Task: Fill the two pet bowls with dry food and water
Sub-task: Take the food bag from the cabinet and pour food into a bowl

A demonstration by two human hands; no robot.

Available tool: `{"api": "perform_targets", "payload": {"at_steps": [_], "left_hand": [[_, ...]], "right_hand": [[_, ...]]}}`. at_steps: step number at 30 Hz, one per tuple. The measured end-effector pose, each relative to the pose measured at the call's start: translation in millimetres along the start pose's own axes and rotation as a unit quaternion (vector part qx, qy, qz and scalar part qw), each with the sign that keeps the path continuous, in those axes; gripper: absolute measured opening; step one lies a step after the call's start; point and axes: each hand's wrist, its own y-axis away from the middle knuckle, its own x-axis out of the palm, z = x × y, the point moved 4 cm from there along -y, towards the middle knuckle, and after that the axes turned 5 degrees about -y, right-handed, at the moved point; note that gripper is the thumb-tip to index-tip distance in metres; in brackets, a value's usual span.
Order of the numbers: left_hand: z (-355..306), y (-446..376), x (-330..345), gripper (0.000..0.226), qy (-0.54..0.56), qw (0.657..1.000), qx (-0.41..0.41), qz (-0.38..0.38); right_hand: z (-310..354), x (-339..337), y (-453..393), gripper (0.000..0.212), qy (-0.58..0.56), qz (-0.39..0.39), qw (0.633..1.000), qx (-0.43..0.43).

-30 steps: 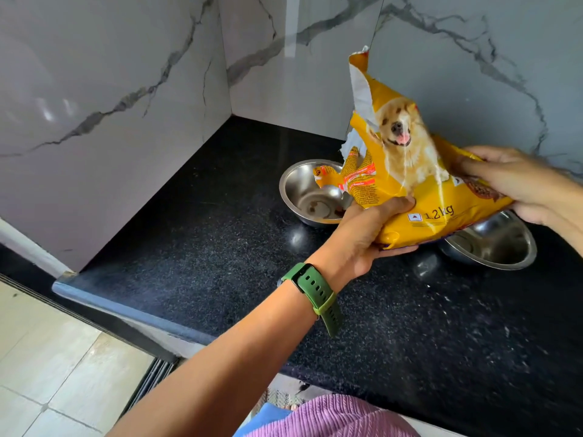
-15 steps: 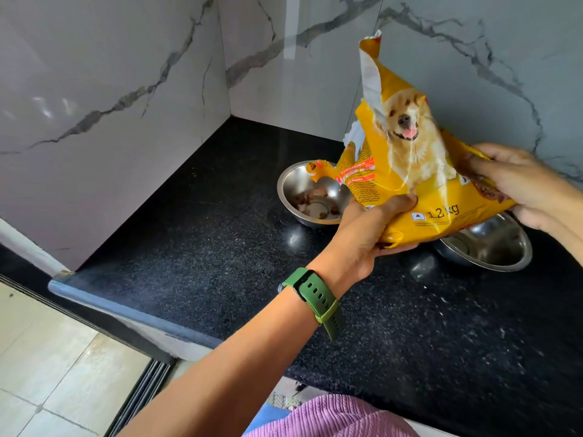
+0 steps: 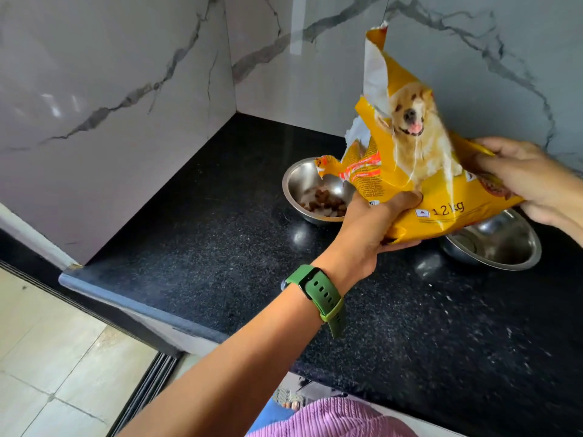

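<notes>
Near the counter's back corner, yellow dog food bag (image 3: pixel 419 184) is held tilted in the air, torn mouth pointing down-left over the left steel bowl (image 3: pixel 303 184); dog photo and "1.2 kg" print face the camera. Brown kibble (image 3: pixel 325 201) sits in that bowl's bottom, only a partial layer. Second steel bowl (image 3: pixel 508 247) is just to its right, partly under the bag, looks empty. Left hand (image 3: pixel 372 234) is closed on the bag's lower front edge, thumb on top, fingers curled beneath. Right hand (image 3: pixel 523 178) is clamped on the bag's far right end. Green watch (image 3: pixel 318 293) on left wrist. Black speckled counter (image 3: pixel 205 247), marble walls (image 3: pixel 110 89) behind.
</notes>
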Motion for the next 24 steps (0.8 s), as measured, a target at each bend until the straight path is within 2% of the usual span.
{"api": "perform_targets", "payload": {"at_steps": [4, 7, 10, 15, 19, 24], "left_hand": [[-0.2, 0.3, -2.5, 0.040, -0.005, 1.000, -0.001, -0.001], [2.5, 0.5, -3.6, 0.028, 0.011, 1.000, -0.021, 0.008], [0.7, 1.3, -3.8, 0.024, 0.000, 1.000, -0.005, 0.009], [-7.3, 3.1, -1.3, 0.042, -0.033, 0.999, 0.035, -0.016], [-0.1, 1.6, -4.0, 0.052, -0.016, 1.000, -0.015, -0.014], [4.1, -0.8, -3.4, 0.047, -0.011, 1.000, -0.020, -0.008]], "right_hand": [[-1.0, 3.7, -2.6, 0.027, -0.003, 0.018, 1.000, 0.000], [-3.7, 6.0, -3.6, 0.025, 0.016, 0.025, 1.000, 0.001], [-5.2, 3.3, -4.2, 0.026, -0.006, 0.012, 1.000, -0.003], [0.8, -1.5, -6.1, 0.034, -0.041, -0.005, 0.998, -0.037], [-4.4, 5.5, -7.5, 0.029, 0.023, 0.023, 0.999, -0.030], [-11.1, 2.0, -9.4, 0.031, 0.037, 0.019, 0.998, -0.038]]}}
